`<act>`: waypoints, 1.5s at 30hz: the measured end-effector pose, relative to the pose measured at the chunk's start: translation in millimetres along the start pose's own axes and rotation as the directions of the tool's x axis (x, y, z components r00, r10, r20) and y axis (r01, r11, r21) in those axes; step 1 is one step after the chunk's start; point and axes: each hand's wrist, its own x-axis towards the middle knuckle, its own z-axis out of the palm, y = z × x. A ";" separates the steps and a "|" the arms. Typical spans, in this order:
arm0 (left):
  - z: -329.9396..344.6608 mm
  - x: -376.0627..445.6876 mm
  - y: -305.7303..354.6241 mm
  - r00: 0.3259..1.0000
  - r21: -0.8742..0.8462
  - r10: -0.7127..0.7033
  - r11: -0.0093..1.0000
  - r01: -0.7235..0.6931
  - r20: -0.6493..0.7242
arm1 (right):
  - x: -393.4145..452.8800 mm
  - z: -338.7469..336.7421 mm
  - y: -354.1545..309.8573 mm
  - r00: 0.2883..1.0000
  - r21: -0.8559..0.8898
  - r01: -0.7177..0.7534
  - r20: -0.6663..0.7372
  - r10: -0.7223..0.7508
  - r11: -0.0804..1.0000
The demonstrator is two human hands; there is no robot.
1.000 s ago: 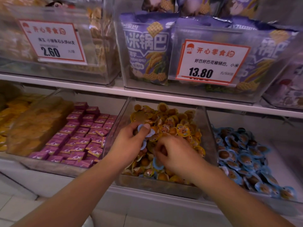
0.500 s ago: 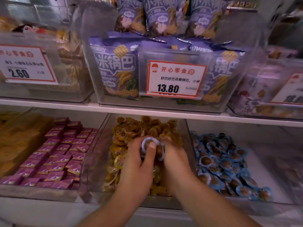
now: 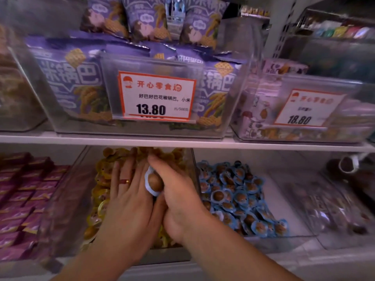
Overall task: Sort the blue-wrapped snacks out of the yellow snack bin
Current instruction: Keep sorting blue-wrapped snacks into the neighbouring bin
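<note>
Progress looks partial: your right hand (image 3: 180, 197) has fingers curled round one blue-wrapped snack (image 3: 153, 182), held just above the yellow snack bin (image 3: 67, 199) w/ yellow snacks (image 3: 101, 197) under it. Left hand (image 3: 127, 201) lies flat, fingers straight, on the pile. Blue bin (image 3: 239, 195) sits right beside; drop still pending. More strays prob. buried, can't tell.

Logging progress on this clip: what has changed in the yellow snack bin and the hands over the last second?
The blue-wrapped snack that the left hand pinched a second ago now sits against the right hand, which grips it. The left hand has flattened, fingers straight, onto the yellow snacks and reaches deeper. The camera also swung right and closer. Both hands stay over the yellow snack bin; the blue snack pile looks unchanged.
</note>
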 end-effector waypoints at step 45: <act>-23.7 6.8 -76.8 0.473 0.181 -0.105 0.976 -0.117 0.875 | -0.4 -51.8 -17.9 0.777 -0.625 0.412 0.621 -0.102 -0.663</act>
